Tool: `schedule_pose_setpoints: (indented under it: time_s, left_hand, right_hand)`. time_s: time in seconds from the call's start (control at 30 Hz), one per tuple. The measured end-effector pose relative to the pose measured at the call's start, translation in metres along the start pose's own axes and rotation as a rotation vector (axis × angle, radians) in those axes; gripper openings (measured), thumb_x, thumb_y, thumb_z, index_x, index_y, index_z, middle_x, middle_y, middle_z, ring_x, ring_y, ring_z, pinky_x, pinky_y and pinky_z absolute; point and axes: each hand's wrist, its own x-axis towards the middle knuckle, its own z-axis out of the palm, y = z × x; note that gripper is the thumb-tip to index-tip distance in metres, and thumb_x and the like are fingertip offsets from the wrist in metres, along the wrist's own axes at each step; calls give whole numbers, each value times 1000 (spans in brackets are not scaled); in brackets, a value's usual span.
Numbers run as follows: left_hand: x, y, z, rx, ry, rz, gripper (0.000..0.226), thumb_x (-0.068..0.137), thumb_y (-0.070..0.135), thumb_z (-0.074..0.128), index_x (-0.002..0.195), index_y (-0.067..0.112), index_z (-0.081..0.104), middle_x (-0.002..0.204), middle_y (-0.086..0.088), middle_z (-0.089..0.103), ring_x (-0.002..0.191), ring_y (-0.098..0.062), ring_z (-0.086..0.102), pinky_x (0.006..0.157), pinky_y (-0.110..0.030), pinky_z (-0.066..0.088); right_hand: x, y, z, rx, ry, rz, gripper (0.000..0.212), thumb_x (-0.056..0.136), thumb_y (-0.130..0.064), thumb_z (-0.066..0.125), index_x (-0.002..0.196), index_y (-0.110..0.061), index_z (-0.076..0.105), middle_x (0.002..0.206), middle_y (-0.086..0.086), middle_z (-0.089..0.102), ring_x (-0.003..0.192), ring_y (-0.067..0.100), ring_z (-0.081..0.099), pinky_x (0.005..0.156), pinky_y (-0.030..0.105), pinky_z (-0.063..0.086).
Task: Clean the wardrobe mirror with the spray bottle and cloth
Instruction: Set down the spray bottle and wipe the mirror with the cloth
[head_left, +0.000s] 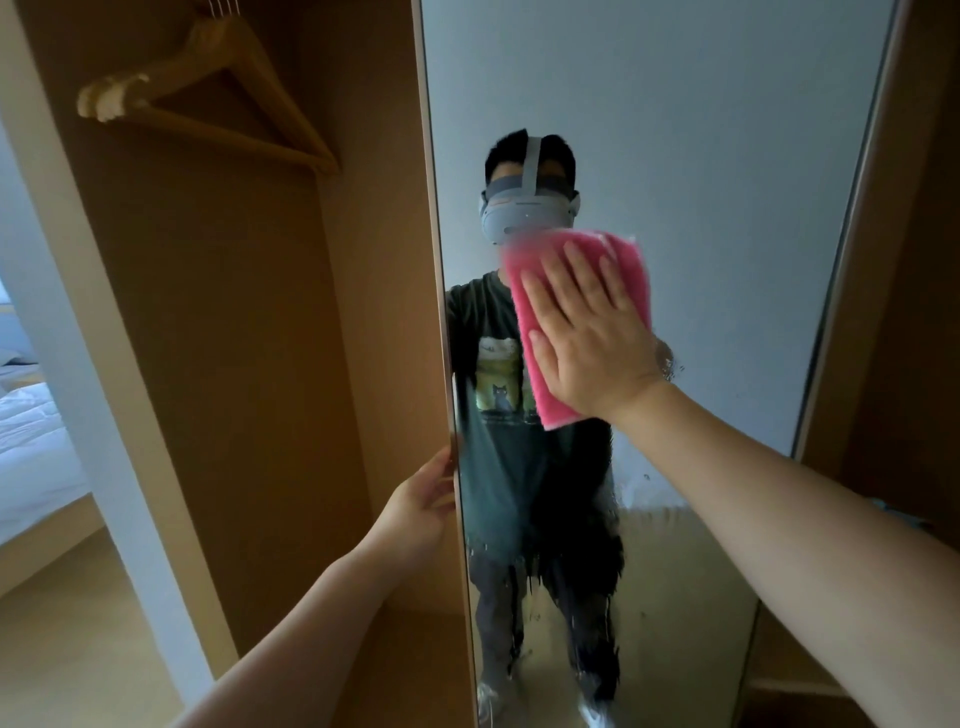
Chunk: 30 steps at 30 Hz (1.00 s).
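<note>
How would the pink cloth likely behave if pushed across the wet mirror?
Probably floppy: the pink cloth lies flat under the right hand. Its fuzzy pile looks likely to drag rather than slip, though droplets on the mirror may ease the glide.

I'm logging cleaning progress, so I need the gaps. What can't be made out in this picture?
All in the head view:
The spray bottle: nowhere in the frame.
The mirror under the pink cloth and right hand: covered by them, so wet or wiped is unknown.
The pink cloth's upper left edge: motion-blurred.
The left hand holds the mirror's edge; its fingertips are hidden behind that edge.
The mirror's top: cut off by the picture's upper edge.
</note>
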Motion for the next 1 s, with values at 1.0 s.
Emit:
schedule_pose_setpoints:
  time_s: [1.0]
  left_hand:
    - [2, -2, 10, 68, 104, 27, 77, 87, -13, 42, 115, 59, 44, 101, 37, 63, 97, 18, 56, 67, -1, 44]
  right_hand:
    - [-93, -29, 18, 34, -31, 131, 61, 101, -38, 28, 154, -8, 16, 160, 16, 11, 148, 35, 9, 120, 51, 5]
